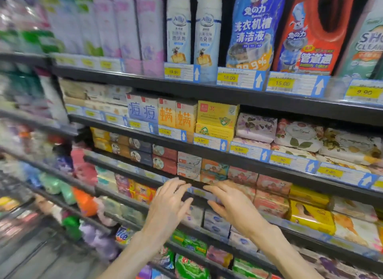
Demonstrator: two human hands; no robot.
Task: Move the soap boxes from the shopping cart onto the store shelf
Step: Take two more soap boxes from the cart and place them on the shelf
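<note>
Both my hands reach toward the store shelf (pixel 132 176) at its lower middle. My left hand (pixel 170 202) has straight, spread fingers near the shelf's front rail and holds nothing. My right hand (pixel 230 204) is also flat with fingers extended, its tips near the price strip below the stacked soap boxes (pixel 189 167). A second stack of orange and teal soap boxes (pixel 214 170) stands beside them, just above my fingertips. Whether my fingers touch the rail is unclear. The shopping cart is out of view.
Yellow soap boxes (pixel 310 218) and pink ones (pixel 271 195) fill the shelf to the right. Floral wrapped soaps (pixel 298 135) sit one shelf up, tall detergent bottles (pixel 252 27) on top. Green packs (pixel 190 266) lie below. The left side is motion-blurred.
</note>
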